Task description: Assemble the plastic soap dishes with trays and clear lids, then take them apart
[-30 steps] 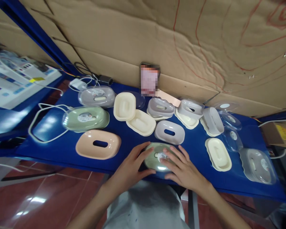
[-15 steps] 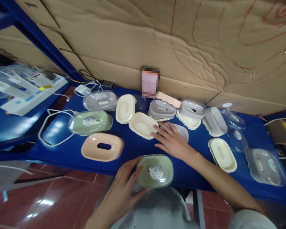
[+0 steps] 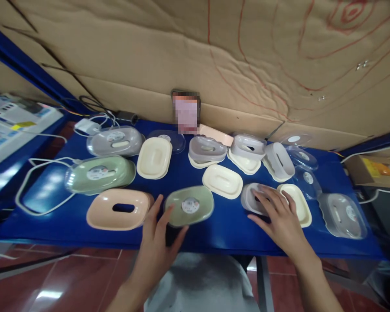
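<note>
On blue table (image 3: 221, 234), near front edge: left hand (image 3: 156, 247), fingers spread, touching green lidded soap box (image 3: 189, 206). Right of green box: right hand (image 3: 279, 216), open flat, resting on grey slotted tray (image 3: 251, 198), gripping nothing. Left of green box, just beside: peach tray (image 3: 118, 209).

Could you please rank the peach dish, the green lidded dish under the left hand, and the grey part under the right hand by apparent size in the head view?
1. Peach dish, largest.
2. Green lidded dish.
3. Grey part, though the right hand partly hides it.
</note>
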Demonstrator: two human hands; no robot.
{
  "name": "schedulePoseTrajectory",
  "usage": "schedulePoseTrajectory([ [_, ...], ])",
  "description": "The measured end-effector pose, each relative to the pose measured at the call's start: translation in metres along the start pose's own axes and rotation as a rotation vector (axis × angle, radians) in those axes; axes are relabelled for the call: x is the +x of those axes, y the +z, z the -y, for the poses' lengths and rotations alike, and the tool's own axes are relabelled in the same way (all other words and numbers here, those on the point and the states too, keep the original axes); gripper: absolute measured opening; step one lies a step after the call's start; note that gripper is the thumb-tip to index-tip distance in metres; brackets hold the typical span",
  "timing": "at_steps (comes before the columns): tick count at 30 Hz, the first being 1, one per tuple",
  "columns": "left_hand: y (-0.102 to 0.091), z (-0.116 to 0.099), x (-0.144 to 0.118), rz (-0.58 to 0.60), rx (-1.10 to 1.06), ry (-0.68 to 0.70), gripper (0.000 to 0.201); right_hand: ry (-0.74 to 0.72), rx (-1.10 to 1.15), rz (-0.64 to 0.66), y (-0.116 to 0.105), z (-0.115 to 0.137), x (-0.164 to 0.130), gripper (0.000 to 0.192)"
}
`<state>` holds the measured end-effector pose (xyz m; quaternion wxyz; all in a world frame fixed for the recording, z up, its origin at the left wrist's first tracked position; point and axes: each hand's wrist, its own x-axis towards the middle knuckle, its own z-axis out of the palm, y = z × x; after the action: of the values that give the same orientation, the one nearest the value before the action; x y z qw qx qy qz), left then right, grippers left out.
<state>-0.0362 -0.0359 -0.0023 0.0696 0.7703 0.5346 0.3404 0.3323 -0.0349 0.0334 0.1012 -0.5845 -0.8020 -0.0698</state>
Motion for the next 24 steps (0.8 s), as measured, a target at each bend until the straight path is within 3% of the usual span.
schedulePoseTrajectory([
  [2, 0.005, -0.011, 0.010, -0.071, 0.060, 0.055, 0.068, 0.035, 0.017, -0.004, 0.000, -0.003, -0.016, 0.052],
  [4, 0.014, -0.025, 0.024, -0.057, 0.115, 0.142, 0.065, 0.039, 0.064, -0.041, 0.002, -0.004, -0.028, 0.044],
  [10, 0.057, -0.071, 0.063, 0.268, 0.156, 0.351, 0.034, 0.247, 0.240, -0.363, 0.009, 0.016, -0.030, 0.044],
  [13, 0.065, -0.079, 0.063, 0.343, 0.085, 0.504, 0.021, 0.227, 0.247, -0.351, 0.012, 0.031, -0.017, 0.045],
  [18, 0.040, -0.071, 0.038, 0.201, -0.038, 0.558, 0.022, 0.028, 0.271, -0.129, 0.014, 0.046, 0.003, 0.039],
  [21, 0.013, -0.055, 0.021, 0.132, -0.069, 0.474, 0.030, -0.082, 0.271, -0.033, 0.015, 0.047, 0.006, 0.042],
  [24, -0.015, -0.027, 0.008, -0.023, 0.029, 0.279, 0.034, -0.158, 0.248, 0.020, 0.017, 0.047, 0.005, 0.049],
])
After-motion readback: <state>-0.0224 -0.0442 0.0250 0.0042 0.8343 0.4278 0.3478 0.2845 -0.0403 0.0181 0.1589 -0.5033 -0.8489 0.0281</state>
